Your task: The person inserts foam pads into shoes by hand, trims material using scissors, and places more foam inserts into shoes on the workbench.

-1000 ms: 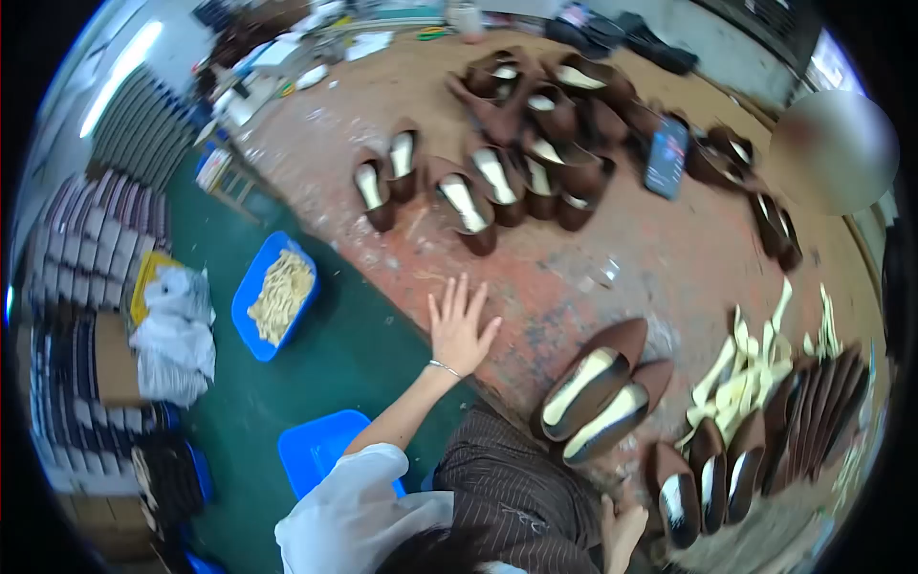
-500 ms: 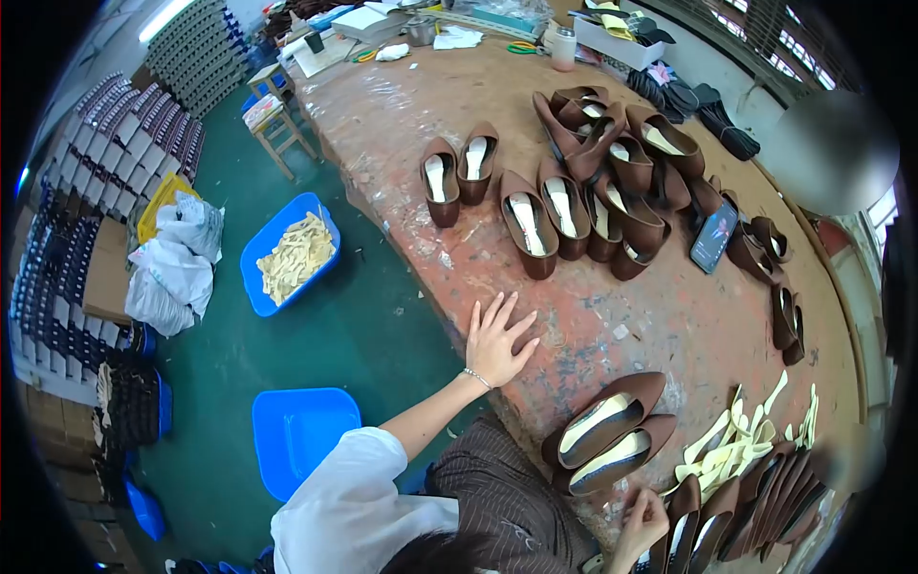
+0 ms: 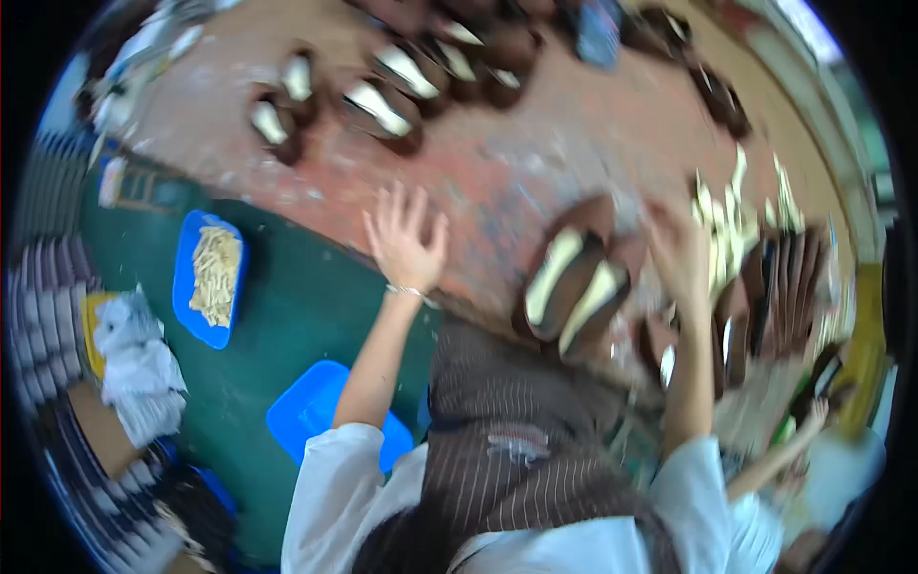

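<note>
Showing spread fingers, the left hand (image 3: 407,244) overlies the table (image 3: 497,182); right hand (image 3: 681,253) beside shoes (image 3: 579,282), fingers unclear

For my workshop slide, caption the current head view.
Left hand spread at the edge of the table, right hand near brown shoes and pale strips.

Apron (image 3: 535,478): a pale mark (image 3: 519,443) on the striped front, too blurred to read
Phone (image 3: 599,33): bluish face smeared, characters illegible
Shoe insoles (image 3: 554,277): no lettering that can be read
</note>
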Demonstrator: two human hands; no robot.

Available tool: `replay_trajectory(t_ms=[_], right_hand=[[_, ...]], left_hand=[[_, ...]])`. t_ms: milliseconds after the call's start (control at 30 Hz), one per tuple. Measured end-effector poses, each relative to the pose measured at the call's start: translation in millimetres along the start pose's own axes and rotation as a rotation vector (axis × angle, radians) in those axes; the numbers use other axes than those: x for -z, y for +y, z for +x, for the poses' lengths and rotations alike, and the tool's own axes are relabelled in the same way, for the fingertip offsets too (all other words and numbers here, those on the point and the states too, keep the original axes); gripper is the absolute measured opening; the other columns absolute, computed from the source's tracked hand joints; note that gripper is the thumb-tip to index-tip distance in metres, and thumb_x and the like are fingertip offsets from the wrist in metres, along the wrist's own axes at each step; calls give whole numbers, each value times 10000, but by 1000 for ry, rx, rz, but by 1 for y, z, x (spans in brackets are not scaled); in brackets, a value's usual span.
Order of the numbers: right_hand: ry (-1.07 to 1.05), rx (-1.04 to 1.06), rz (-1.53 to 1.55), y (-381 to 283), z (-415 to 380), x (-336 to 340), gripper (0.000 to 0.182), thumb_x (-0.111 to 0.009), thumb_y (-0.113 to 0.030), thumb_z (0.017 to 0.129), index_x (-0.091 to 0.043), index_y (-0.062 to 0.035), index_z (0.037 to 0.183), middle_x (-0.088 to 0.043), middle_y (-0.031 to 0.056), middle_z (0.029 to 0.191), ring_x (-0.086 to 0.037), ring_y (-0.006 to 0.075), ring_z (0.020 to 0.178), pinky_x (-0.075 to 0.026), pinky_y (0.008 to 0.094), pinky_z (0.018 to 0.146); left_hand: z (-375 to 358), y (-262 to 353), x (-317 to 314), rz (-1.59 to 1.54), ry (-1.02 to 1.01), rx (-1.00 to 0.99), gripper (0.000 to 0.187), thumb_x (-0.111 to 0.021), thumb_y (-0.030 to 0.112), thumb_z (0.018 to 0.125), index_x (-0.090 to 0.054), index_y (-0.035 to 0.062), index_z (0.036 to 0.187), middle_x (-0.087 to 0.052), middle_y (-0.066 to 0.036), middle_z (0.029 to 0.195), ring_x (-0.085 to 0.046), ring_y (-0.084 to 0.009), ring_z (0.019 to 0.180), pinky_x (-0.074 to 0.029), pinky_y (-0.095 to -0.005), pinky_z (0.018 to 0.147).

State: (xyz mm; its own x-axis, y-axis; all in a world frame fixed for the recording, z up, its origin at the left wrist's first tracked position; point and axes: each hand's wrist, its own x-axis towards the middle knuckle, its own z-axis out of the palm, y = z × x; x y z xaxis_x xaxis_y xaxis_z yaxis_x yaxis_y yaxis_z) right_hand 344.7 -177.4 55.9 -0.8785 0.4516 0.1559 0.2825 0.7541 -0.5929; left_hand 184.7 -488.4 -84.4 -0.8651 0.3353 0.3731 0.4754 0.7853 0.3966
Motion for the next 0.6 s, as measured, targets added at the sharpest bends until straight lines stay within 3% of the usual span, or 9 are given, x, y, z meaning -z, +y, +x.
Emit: replay_trajectory(t_ms=[33,67,100,167,233,300,367,567,600], right_hand=[[-63,11,-39,-19,19,5,338,-677,-147,883,-694,7,1183,-715,212,1116,-689,350,1035,-519,410,922],[-59,113,-20,-17,33,2,336,-685,-138,889,-687,1,1195,-726,190,1089,-710,283,992,-535,358,886],[-70,202,-92,2,50,-7,355,-683,-148,880,-685,-24,1212,-722,198,1076,-698,343,997,-535,393,889],[-160,212,-169,19,79,-21,347,-656,-176,888,-683,-28,1201,-719,206,1075,-682,370,1007,-529,425,887],[-336,93,-205,58,121,-47,381,-637,-254,927,-654,-45,1246,-697,202,1131,-636,374,1098,-491,453,955],[-535,-53,-483,56,149,-61,523,-685,-432,890,-625,-32,1221,-458,279,1462,-541,431,1262,-510,465,972],[-343,63,-383,97,173,-101,504,-649,-424,915,-612,-27,1223,-485,265,1422,-568,429,1205,-531,477,912],[-16,204,-324,90,175,-111,451,-618,-415,942,-610,-49,1206,-541,213,1257,-519,386,1210,-418,466,1066],[147,290,-322,110,173,-128,538,-654,-419,921,-566,-72,1322,-525,220,1300,-501,355,1248,-372,463,1102]], left_hand=[[-1,-2,-3,18,-2,-7,511,-675,392,894,-648,151,1343,-496,-146,1508,-365,-354,1453,-174,-579,1210],[0,-4,-6,14,22,-44,491,-688,382,893,-662,160,1330,-506,-137,1502,-391,-348,1439,-190,-575,1208],[0,-6,-9,16,36,-53,479,-699,362,891,-670,165,1326,-514,-129,1496,-415,-345,1424,-206,-568,1204],[-1,-8,-12,15,21,-60,487,-704,352,888,-666,162,1334,-515,-127,1496,-424,-344,1419,-218,-561,1200],[0,-11,-11,29,0,-75,488,-703,339,889,-662,159,1341,-515,-124,1497,-423,-347,1418,-225,-558,1198],[-1,-9,-10,36,-20,-96,487,-701,328,891,-659,156,1345,-516,-121,1497,-424,-350,1417,-230,-555,1196],[0,-9,-9,45,-28,-108,482,-696,319,895,-659,151,1346,-518,-118,1496,-424,-354,1415,-234,-552,1194],[0,0,-5,34,-128,-56,465,-649,259,920,-638,128,1366,-484,-152,1521,-403,-393,1426,-215,-602,1179],[0,2,-3,34,-149,-45,468,-641,246,918,-634,121,1369,-476,-168,1523,-397,-405,1428,-210,-607,1179]])
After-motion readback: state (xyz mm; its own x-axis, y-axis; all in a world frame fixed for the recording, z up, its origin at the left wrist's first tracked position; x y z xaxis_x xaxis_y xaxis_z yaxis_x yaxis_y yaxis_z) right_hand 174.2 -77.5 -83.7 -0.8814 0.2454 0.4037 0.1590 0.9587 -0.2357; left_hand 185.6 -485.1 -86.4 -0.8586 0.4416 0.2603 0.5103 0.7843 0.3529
